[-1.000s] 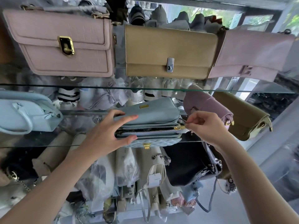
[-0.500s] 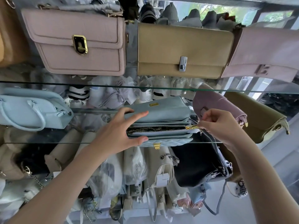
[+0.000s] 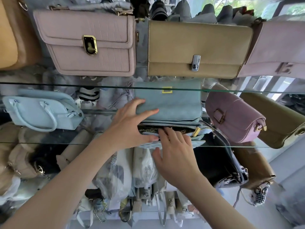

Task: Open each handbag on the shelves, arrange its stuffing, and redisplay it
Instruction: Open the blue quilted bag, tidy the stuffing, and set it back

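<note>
The blue handbag (image 3: 170, 104) sits on the lower glass shelf (image 3: 49, 143) near the middle of my view, its flap folded back and up so the gold plate on it faces me. Its zip is drawn open; the gold zip pull (image 3: 196, 131) hangs at the 3 o'clock end of the slot, and something dark with gold pattern shows inside, though I can't make out whether that is lining or stuffing.

My left hand (image 3: 130, 126) clamps the bag's 9 o'clock end, fingers spread over the flap and thumb pressed under the zip. My right hand (image 3: 176, 151) comes in from 5 o'clock with its fingertips (image 3: 165, 130) dipping into the open zip; the fingers are loosely apart and I see nothing gripped.

At 9 o'clock of the bag stands a pale blue handbag (image 3: 41, 111); at 3 o'clock a mauve bag (image 3: 234, 118) lies tilted. On the upper shelf, a pink flap bag (image 3: 92, 42) is at 11 o'clock and a tan flap bag (image 3: 198, 48) at 1 o'clock.
</note>
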